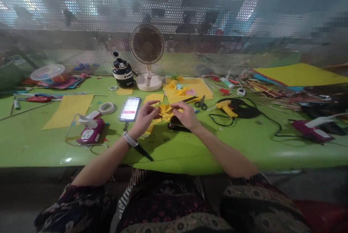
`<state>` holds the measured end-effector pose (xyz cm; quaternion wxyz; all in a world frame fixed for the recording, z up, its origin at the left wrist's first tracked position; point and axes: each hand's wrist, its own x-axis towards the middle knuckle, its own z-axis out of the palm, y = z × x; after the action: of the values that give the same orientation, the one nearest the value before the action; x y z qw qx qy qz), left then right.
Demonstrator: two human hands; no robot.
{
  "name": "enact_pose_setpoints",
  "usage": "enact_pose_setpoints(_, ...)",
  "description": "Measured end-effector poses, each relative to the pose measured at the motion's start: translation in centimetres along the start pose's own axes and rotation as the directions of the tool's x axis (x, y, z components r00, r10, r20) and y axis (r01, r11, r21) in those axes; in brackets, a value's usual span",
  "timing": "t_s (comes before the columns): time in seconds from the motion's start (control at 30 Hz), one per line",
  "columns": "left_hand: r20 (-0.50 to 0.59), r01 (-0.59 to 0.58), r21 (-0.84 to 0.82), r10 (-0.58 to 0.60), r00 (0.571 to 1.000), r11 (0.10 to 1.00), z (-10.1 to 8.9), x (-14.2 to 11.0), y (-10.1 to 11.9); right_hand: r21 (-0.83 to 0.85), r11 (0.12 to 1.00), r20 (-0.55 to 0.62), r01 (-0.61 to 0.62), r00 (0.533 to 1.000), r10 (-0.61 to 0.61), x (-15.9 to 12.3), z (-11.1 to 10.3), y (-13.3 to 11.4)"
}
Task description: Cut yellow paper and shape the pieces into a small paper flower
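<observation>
My left hand point(145, 116) and my right hand point(185, 115) meet over the green table point(190, 149), both pinching a folded yellow paper piece point(165, 109) between their fingertips. The left wrist wears a white watch point(128, 138). More yellow paper scraps point(150, 127) lie under the left hand. A black stapler-like tool point(176, 126) sits under the right hand, partly hidden. A phone point(129, 109) with a lit screen lies just left of my left hand.
A small desk fan point(147, 57) and a black device point(123, 72) stand at the back. Yellow sheets point(69, 109), tape rolls point(107, 107), scissors point(201, 102), a yellow glue gun point(225, 106) with black cable, and a purple power strip point(91, 133) lie around. Coloured paper and sticks crowd the right.
</observation>
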<state>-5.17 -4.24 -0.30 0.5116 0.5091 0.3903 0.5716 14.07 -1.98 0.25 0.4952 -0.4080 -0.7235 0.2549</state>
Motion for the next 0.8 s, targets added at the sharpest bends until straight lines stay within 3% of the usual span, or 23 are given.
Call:
enact_pose_setpoints(0.13,-0.081,-0.027,-0.009,0.026,0.996,1.000,-1.1,1.0,0.0,0.138,0.981,0.094,-0.135,0.988,0.122,2.7,-1.1,1.1)
enact_pose_setpoints(0.23,-0.156,-0.058,-0.019,0.054,0.986,0.998,-1.9,1.6,0.2,0.101,0.976,0.152,-0.192,0.973,0.176,4.6,-2.1,2.0)
enact_pose_setpoints(0.4,-0.208,-0.089,-0.038,0.080,0.975,0.995,-2.4,2.2,0.7,-0.115,0.910,0.324,-0.399,0.851,0.414,6.1,-1.8,4.0)
enact_pose_setpoints(0.47,-0.231,-0.110,-0.060,0.093,0.968,0.992,-2.5,2.4,0.8,-0.170,0.906,0.358,-0.388,0.832,0.423,6.3,-1.1,4.7)
enact_pose_setpoints(0.67,-0.232,-0.097,-0.040,0.085,0.969,0.995,-2.5,2.4,0.9,-0.383,0.909,0.379,-0.165,0.869,0.318,6.6,0.6,5.5)
enact_pose_setpoints(0.8,-0.191,-0.114,-0.006,0.111,0.975,0.993,-2.5,2.2,0.6,-0.455,0.883,0.396,-0.117,0.862,0.318,6.8,0.7,5.1)
